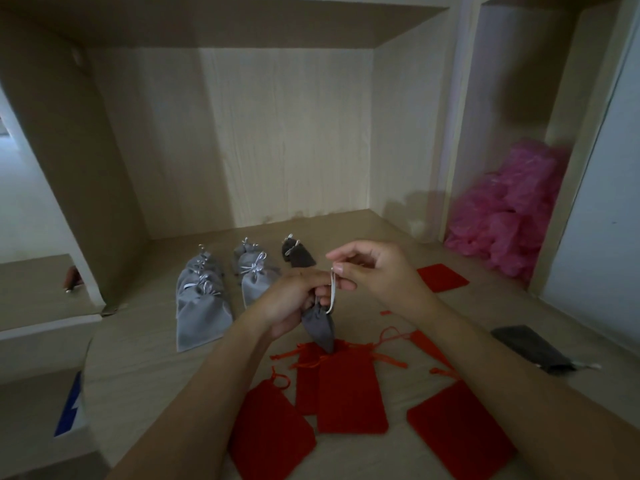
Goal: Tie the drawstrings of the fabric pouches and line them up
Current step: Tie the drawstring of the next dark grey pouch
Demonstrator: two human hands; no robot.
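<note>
Closest to me, flat red pouches (349, 393) lie scattered on the pale wooden surface (149, 358) under my forearms. Some overlap, and their red cords trail loose. One more red pouch (443, 277) lies further off to the right.

Above them I hold a small dark grey pouch (320, 329), hanging with its bottom corner just over the middle red one. Its fabric looks soft and matte, and it is gathered tight at the neck. My left hand (294, 303) grips that neck with curled fingers. My right hand (377, 268) pinches the white drawstring (333, 291) between thumb and forefinger. The cord runs taut as a thin loop from the neck up to that pinch.

Further away on the left, light grey pouches (201, 317) with tied silvery cords lie in a column, overlapping. A second light grey column (254, 278) is to their right, then a short dark grey column (298, 254). An untied dark grey pouch (530, 348) lies alone near the right edge.

The surface sits in an alcove, closed by a left wall (86, 168), a back panel (287, 133) and a right wall (405, 133). Bare wood shows between the columns and the back panel, and at near left beside the red pouches. A pink heap of bags (509, 216) fills the next bay on the right.
</note>
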